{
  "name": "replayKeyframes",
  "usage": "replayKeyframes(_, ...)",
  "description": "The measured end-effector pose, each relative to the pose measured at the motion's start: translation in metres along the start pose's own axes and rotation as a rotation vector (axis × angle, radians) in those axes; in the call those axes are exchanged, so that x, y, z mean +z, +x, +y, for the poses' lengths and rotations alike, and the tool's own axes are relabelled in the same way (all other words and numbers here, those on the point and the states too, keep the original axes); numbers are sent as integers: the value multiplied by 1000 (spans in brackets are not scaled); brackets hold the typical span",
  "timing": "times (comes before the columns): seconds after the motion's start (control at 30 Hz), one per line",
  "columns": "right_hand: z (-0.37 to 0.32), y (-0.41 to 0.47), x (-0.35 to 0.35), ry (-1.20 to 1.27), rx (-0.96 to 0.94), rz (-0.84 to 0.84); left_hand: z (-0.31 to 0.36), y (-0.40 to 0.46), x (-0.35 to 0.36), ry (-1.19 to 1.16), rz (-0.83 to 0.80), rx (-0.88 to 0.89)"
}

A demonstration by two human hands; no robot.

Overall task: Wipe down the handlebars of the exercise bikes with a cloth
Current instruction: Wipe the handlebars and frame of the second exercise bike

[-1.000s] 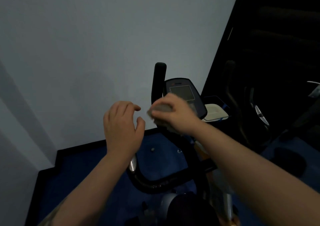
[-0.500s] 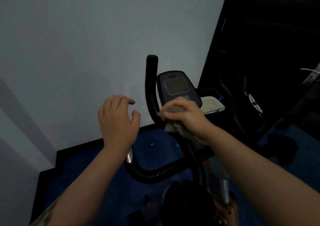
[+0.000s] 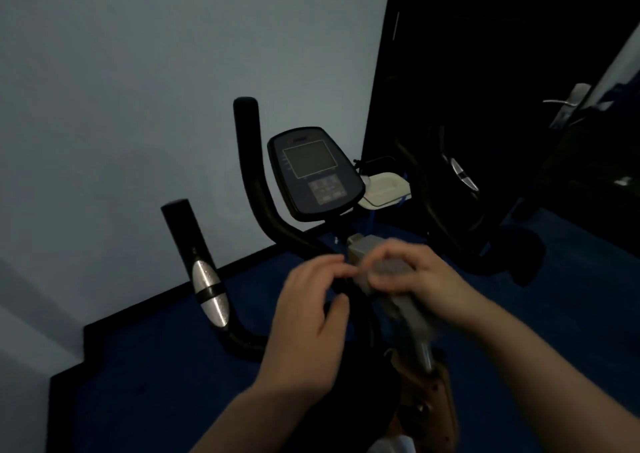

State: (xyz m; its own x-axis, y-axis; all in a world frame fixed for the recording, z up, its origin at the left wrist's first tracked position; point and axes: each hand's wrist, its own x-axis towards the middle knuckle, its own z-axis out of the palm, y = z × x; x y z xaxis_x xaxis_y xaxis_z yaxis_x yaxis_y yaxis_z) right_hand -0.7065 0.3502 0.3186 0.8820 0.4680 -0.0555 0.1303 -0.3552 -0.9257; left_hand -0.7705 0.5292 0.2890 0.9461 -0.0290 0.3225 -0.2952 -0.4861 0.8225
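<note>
A black exercise bike stands before me with its console facing up. Its left handlebar curves up with a silver pulse sensor; a taller black upright bar rises beside the console. My right hand grips a grey cloth over the bike's central stem, below the console. My left hand hovers just left of the cloth with fingers loosely curled, fingertips near the cloth's edge; whether they touch it is unclear. The right handlebar is lost in darkness.
A pale wall fills the left and back. Blue carpet covers the floor. A white tray-like object sits behind the console. A dark door with a metal handle is at the right.
Both hands dropped from beside the upright bar to the stem under the console. My left hand came in close to the cloth. The left handlebar came into view.
</note>
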Motion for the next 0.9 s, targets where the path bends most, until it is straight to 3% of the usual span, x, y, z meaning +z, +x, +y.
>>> replayKeyframes(0.07, 6, 5, 29, 48, -8, 327, -1, -4, 5, 45, -32, 5)
replayKeyframes(0.17, 34, -17, 64, 214, 96, 533, -8, 2, 2, 126, -22, -35)
replayKeyframes(0.3, 59, -60, 47, -51, 188, 411, -11, -4, 3, 140, -99, -81)
replayKeyframes(0.43, 42, -37, 37, -377, 8, 669, -14, -10, 7, 314, -144, -34)
replayKeyframes(0.53, 30, -6, 48, -593, 9, 610, -14, -7, 7, 405, -159, -33)
replayKeyframes(0.63, 30, -6, 50, -516, -35, 519, -14, -7, 7, 432, -157, -42)
replayKeyframes(0.73, 32, -6, 25, -678, -9, 437, -14, -7, 8, 428, -125, -57)
replayKeyframes(0.83, 26, 11, 30, -790, 28, 480, -15, -8, 8, 452, -106, -52)
replayKeyframes(0.9, 25, 8, 51, -659, -7, 507, -15, -8, 9, 452, -92, -59)
